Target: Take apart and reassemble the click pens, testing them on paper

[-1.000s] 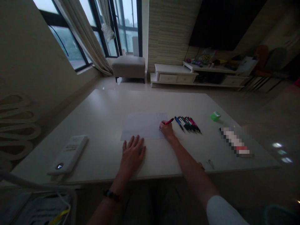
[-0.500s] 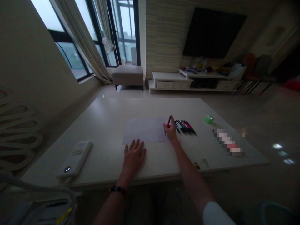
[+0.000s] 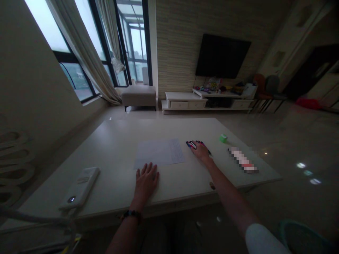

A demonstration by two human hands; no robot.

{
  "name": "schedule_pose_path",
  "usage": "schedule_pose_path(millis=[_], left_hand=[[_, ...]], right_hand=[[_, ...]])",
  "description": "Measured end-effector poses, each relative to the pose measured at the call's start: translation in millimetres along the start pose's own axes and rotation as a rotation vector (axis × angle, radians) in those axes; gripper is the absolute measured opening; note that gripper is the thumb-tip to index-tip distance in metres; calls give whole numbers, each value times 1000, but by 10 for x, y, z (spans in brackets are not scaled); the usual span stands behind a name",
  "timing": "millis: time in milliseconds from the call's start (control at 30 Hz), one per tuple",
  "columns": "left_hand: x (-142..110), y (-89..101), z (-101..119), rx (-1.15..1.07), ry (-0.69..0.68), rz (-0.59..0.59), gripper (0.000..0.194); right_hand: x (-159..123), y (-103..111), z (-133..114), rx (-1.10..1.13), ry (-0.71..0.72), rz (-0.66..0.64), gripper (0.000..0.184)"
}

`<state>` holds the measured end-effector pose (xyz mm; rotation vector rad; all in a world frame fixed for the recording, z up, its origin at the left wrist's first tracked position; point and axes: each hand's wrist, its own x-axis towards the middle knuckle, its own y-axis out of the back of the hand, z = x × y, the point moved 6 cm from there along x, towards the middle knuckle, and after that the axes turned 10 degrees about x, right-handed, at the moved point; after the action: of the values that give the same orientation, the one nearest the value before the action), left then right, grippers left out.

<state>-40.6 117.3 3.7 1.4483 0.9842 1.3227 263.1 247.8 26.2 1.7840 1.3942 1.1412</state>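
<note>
My left hand (image 3: 145,180) lies flat on the white table (image 3: 116,141), fingers spread, just below the near edge of a sheet of paper (image 3: 159,152). My right hand (image 3: 201,151) rests over a row of several coloured pens (image 3: 192,144) to the right of the paper, covering most of them. Its fingers curl down onto the pens; whether it grips one is hidden.
A white remote-like device (image 3: 81,186) lies at the near left of the table. A small green object (image 3: 223,138) and a blurred-out item (image 3: 242,160) sit at the right. Beyond the table are a TV stand (image 3: 185,102), a stool (image 3: 139,96) and windows.
My right hand left the paper with the red pen and moved right onto the row of pens. The camera tilted up. My left hand stayed put.
</note>
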Motion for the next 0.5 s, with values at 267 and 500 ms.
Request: schedule_pose_path(millis=[267, 500], left_hand=[[-3, 2, -5, 13, -9, -4, 45], [-35, 43, 40, 14, -15, -15, 47]], right_hand=[[-705, 147, 534, 75, -35, 239, 34], [-903, 74, 274, 13, 217, 161, 37]])
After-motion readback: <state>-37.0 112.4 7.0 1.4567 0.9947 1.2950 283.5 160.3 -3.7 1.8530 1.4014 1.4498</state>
